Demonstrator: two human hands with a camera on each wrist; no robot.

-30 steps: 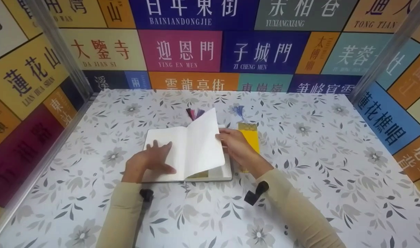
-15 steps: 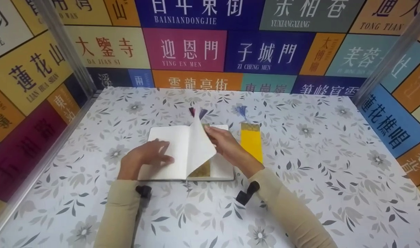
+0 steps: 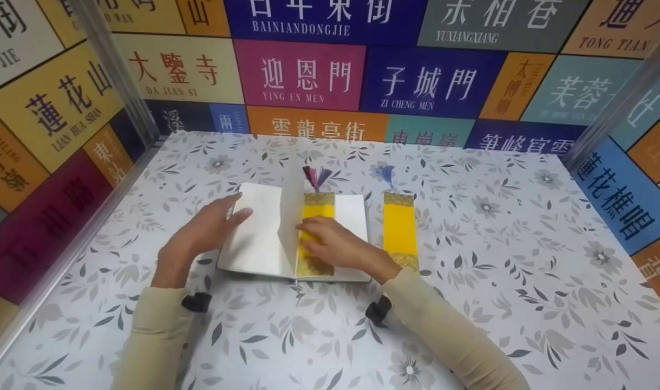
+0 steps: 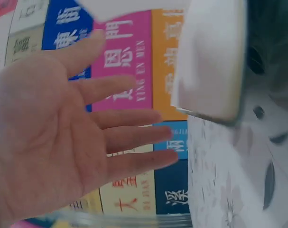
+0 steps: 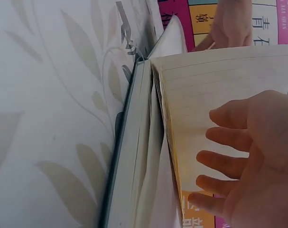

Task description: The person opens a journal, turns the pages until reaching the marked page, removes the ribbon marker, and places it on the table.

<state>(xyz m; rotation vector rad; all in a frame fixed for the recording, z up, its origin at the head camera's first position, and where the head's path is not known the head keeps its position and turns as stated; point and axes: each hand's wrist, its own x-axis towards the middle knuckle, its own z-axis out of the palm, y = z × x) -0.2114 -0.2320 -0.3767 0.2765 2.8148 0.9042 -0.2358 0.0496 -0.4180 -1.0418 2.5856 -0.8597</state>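
An open notebook [image 3: 254, 233] lies on the table, its left side tilted up and one page [image 3: 289, 214] standing near the spine. On the right-hand page rests a yellow bookmark [image 3: 319, 210] with gold ends and a dark, pink and purple tassel. My right hand [image 3: 338, 244] is over this bookmark, fingertips beside the standing page; the right wrist view shows those fingers extended and holding nothing. At the notebook's left edge is my left hand [image 3: 202, 230]. Its fingers are straight and spread in the left wrist view, with the notebook [image 4: 210, 61] beyond them.
Right of the notebook lies a second yellow bookmark [image 3: 399, 227] with a blue tassel [image 3: 385, 176]. A flower-patterned cover [image 3: 470, 244] spreads over the table. Panels with coloured street-name signs [image 3: 297, 73] stand at the back and sides.
The page in my right hand has swung left from the right side and now stands upright, uncovering the bookmark. My left hand has moved off the left page to its outer edge.
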